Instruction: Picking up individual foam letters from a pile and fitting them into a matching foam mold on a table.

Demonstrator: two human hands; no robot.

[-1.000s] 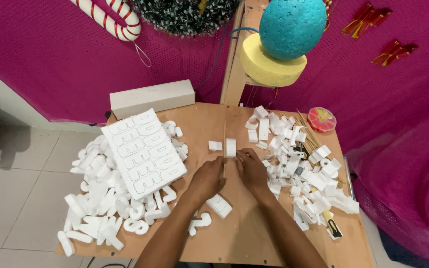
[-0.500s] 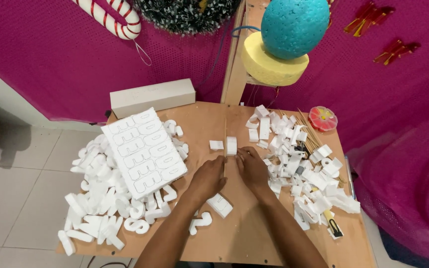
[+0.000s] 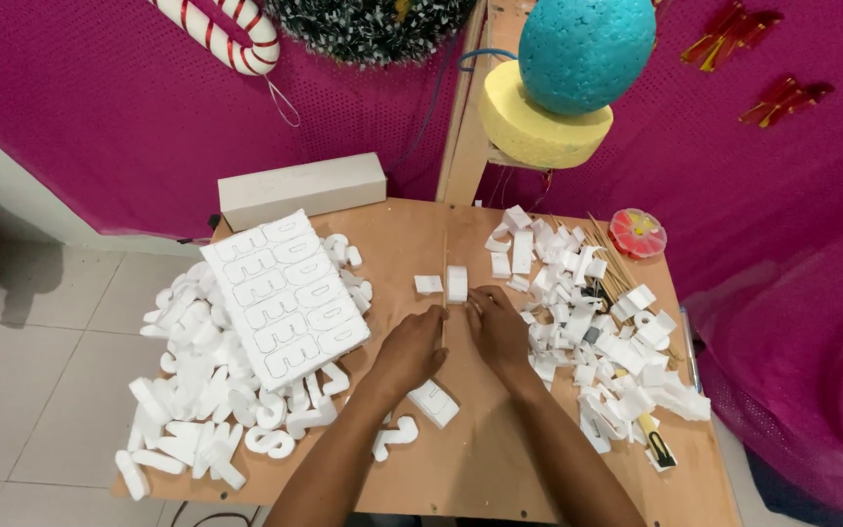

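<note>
Foam piece (image 3: 456, 284), both hands (image 3: 412, 346) (image 3: 498, 327) beside it, grip unclear; white box (image 3: 301, 189) behind

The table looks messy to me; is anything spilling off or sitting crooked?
Yes. The white foam letters heaped on the left overhang the table edge, and the cut foam sheet lies askew on them. Nothing looks broken.

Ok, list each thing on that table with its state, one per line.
left hand: fingers curled, on the wooden table beside the other hand
right hand: fingers curled, whether it grips anything is hidden
foam sheet: flat, letters cut but not pushed out
white block: upright, just beyond the fingertips
foam letters: loose heap, left
foam offcuts: scattered pile, right
white box: closed
</note>
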